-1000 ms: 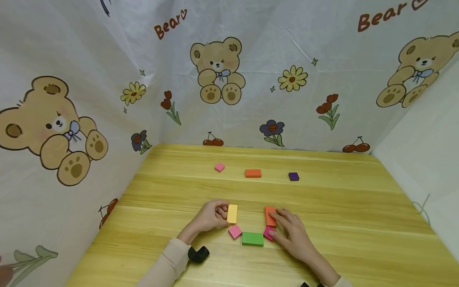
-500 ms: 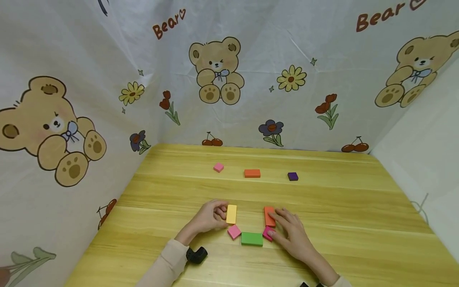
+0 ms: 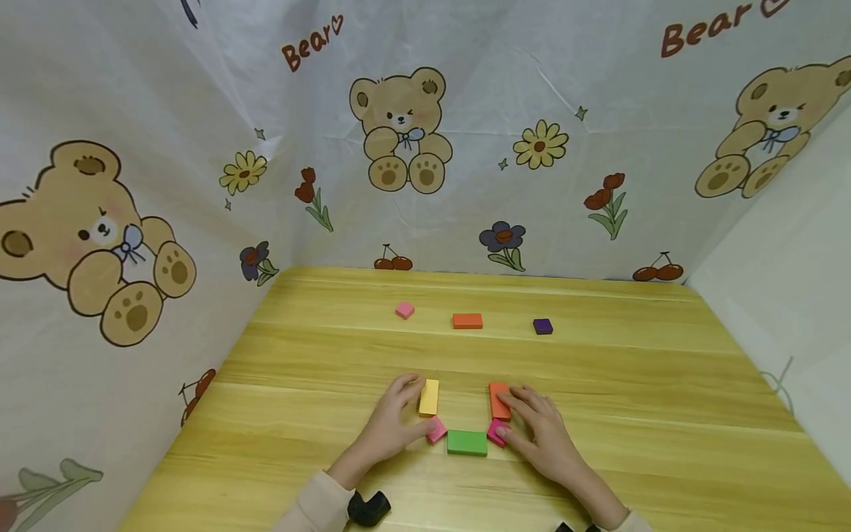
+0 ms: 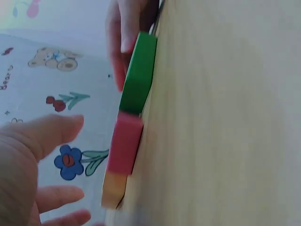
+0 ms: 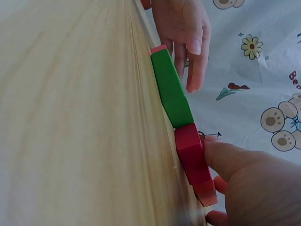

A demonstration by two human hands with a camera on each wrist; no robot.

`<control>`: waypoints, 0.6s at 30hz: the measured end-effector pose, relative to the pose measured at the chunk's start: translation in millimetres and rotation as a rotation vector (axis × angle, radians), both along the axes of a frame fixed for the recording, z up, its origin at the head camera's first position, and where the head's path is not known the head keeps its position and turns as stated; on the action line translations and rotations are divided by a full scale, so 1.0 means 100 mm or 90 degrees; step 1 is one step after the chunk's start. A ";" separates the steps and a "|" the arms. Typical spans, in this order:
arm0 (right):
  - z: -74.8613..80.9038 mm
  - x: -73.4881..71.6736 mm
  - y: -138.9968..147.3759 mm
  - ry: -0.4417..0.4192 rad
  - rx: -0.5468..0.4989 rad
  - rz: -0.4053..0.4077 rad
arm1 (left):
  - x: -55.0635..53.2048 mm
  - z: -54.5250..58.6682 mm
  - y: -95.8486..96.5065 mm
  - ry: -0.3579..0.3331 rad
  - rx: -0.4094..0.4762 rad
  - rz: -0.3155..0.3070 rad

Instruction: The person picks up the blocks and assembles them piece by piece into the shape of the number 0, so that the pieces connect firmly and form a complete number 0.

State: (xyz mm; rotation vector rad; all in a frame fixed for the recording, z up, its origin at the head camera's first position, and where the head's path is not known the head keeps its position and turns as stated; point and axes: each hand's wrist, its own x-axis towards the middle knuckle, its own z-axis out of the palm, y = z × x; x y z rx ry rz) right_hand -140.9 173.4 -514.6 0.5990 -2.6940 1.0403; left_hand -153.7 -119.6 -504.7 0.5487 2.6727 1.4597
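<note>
Several small blocks form a U in the head view: yellow block (image 3: 429,399), pink block (image 3: 438,433), green block (image 3: 467,442), magenta block (image 3: 493,428) and orange block (image 3: 498,399). My left hand (image 3: 388,425) is spread at the U's left side, thumb over the pink block and fingers by the yellow one. The left wrist view shows its thumb (image 4: 66,129) raised apart from the blocks. On the other side, my right hand (image 3: 541,436) rests its thumb against the magenta block, with fingertips on the orange one. Its fingers are relaxed.
Farther back on the wooden table (image 3: 612,355) lie another pink block (image 3: 405,310), a second orange block (image 3: 467,321) and a dark purple block (image 3: 543,326). A bear-print cloth (image 3: 452,214) rises behind the table's far edge.
My left hand has let go of the yellow block and opened, shifting slightly toward me so its thumb is at the pink block. The right hand has stayed in place.
</note>
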 end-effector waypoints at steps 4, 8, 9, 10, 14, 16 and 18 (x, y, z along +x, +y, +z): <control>0.00 0.01 0.00 0.006 -0.003 0.000 | 0.08 -0.04 0.05 0.043 -0.045 0.013; 0.00 0.01 0.00 0.000 -0.004 0.002 | 0.12 -0.08 0.08 0.062 -0.078 0.025; 0.00 0.01 0.00 -0.001 -0.004 0.003 | 0.13 -0.09 0.08 0.066 -0.084 0.029; 0.00 0.01 0.00 -0.002 -0.004 0.003 | 0.12 -0.10 0.08 0.072 -0.090 0.032; 0.00 0.01 0.00 -0.001 -0.004 0.003 | 0.12 -0.11 0.09 0.081 -0.108 0.044; 0.00 0.01 0.00 0.002 -0.003 0.002 | 0.12 -0.12 0.10 0.085 -0.113 0.047; -0.01 0.01 0.00 0.006 -0.001 0.001 | 0.12 -0.13 0.10 0.087 -0.118 0.048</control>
